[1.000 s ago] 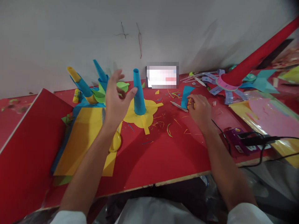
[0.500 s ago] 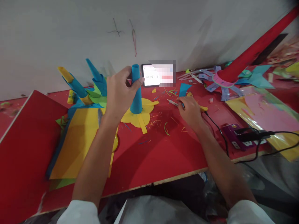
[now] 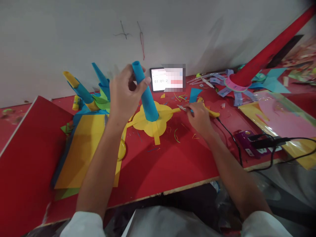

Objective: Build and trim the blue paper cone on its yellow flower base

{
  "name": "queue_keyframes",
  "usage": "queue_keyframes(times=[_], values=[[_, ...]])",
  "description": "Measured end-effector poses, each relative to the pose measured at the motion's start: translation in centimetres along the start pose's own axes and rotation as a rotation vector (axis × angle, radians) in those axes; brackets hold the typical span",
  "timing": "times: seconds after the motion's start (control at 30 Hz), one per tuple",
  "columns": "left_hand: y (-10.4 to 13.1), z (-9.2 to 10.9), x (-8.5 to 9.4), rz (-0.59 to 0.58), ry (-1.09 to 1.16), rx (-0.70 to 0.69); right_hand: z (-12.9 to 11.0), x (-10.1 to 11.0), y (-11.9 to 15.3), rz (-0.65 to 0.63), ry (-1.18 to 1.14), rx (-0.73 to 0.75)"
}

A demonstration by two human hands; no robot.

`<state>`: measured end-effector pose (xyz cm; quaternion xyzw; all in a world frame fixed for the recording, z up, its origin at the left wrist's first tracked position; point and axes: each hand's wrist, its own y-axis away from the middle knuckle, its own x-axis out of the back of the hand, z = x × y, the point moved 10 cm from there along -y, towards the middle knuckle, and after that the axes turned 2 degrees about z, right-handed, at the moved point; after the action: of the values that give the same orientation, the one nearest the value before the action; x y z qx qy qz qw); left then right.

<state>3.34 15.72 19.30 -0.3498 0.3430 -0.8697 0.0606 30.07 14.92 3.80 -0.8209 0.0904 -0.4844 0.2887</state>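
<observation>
My left hand (image 3: 125, 93) is closed round the upper part of a blue paper tube (image 3: 150, 107), which leans left. The tube's lower end stands in the middle of a yellow flower-shaped paper base (image 3: 160, 126) with strips sticking out. My right hand (image 3: 198, 117) rests on the table to the right, its fingers pinched on a slim tool with a pale pointed tip (image 3: 182, 108); most of it is hidden. One yellow strip of the base reaches close to that tip. Beside the right hand lies a yellow glue gun (image 3: 212, 113) with a black cable, partly covered by the hand.
Yellow paper sheets (image 3: 81, 148) lie at left, near blue and green paper flowers (image 3: 103, 98). A phone (image 3: 160, 80) showing a timer leans on the wall. Paper scraps litter the red table (image 3: 168, 164). At right are a red cone (image 3: 269, 49) and a purple box (image 3: 249, 144).
The tube's top has tilted left, and its foot and the yellow base have shifted right, towards my right hand. My right hand has barely moved.
</observation>
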Motion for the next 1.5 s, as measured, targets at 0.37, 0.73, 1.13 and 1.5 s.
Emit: queue_keyframes(times=[0.37,0.73,1.13,1.5], values=[[0.2,-1.7,-2.9,-0.12,0.11,0.092,-0.3,-0.7,0.2,-0.002,-0.024,0.043],[0.3,-0.1,-0.7,0.03,-0.041,0.124,-0.2,-0.5,0.2,0.002,-0.014,0.024],[0.5,-0.5,-2.4,-0.191,0.008,0.111,0.1,-0.8,0.3,-0.017,-0.013,-0.003],[0.6,-3.2,-4.1,-0.237,-0.059,0.139,-0.6,-1.0,0.3,-0.036,-0.067,0.03]])
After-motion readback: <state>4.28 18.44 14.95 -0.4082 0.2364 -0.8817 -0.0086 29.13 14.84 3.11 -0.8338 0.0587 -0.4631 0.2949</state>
